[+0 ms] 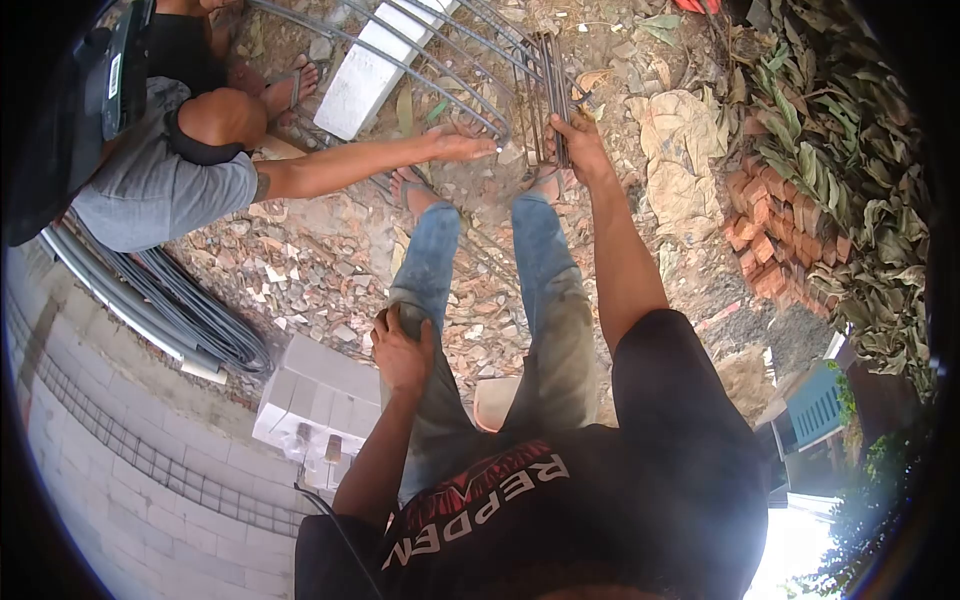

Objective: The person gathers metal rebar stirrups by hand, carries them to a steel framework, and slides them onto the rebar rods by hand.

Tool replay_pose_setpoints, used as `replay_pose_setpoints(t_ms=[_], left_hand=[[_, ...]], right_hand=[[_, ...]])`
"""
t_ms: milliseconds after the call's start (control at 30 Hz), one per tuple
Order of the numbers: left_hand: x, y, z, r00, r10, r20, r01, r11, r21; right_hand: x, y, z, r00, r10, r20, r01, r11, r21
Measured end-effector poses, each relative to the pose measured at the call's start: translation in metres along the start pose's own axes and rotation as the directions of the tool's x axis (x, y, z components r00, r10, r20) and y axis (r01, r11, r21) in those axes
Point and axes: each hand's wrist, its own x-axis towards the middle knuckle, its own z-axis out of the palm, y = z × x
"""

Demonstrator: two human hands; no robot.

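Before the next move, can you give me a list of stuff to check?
1. Right hand holding the metal rods: ok, its fingers are around them.
2. Left hand at the rods too: not ok, it rests on the left knee.
3. Other person's hand well away from the long bars: not ok, it is right by their bent ends.
4. Smooth ground: not ok, broken rubble lies around.
5. Rods tied together: cannot tell.

Wearer's two hands (403,350), one rod bundle (557,95), one brick pile (778,228)
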Motion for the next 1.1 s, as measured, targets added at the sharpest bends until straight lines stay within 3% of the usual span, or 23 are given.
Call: replay_pose_setpoints(t_ms=[67,333,467,667,767,900,933,1033,1100], left_hand=[[-0.001,-0.005,0.002,1.0,0.025,-0.007,-0.026,0.999,-0.026],[0.003,-0.013,0.003,0.999,0.039,-0.013,-0.039,0.999,-0.037],[0.001,-0.017,0.008,0.999,0.044,-0.005,-0.044,0.999,-0.026],[0.004,-0.015,0.004,1.0,0.021,-0.007,-0.021,1.0,-0.002],[0.005,-0.02,0.006,0.999,0.029,-0.022,-0.029,1.0,0.005],[0.004,-0.022,0.009,1.0,0.015,-0.021,-0.015,1.0,-0.004],[0.004,-0.021,0.008,1.0,0.011,-0.016,-0.011,1.0,0.004],[0.004,-0.022,0.009,1.0,0.013,-0.016,-0.013,1.0,0.024],[0.004,-0.023,0.009,0.999,0.043,-0.019,-0.042,0.999,0.028]], right_hand=[[-0.012,0.001,0.027,0.999,0.029,-0.022,-0.028,0.998,0.06],[-0.001,0.057,0.088,0.985,-0.069,-0.16,0.105,0.968,0.227],[-0.002,0.029,0.119,0.966,0.026,-0.259,-0.012,0.999,0.053],[0.057,0.052,0.106,0.94,-0.027,-0.341,-0.109,0.921,-0.373],[0.068,0.042,0.095,0.958,0.015,-0.286,-0.138,0.899,-0.416],[0.093,0.037,0.121,0.931,0.07,-0.359,-0.146,0.971,-0.188],[0.098,0.035,0.131,0.951,0.069,-0.301,-0.094,0.993,-0.07],[0.112,0.033,0.16,0.912,0.069,-0.404,-0.138,0.98,-0.146],[0.063,0.005,0.175,0.889,-0.098,-0.448,-0.1,0.912,-0.399]])
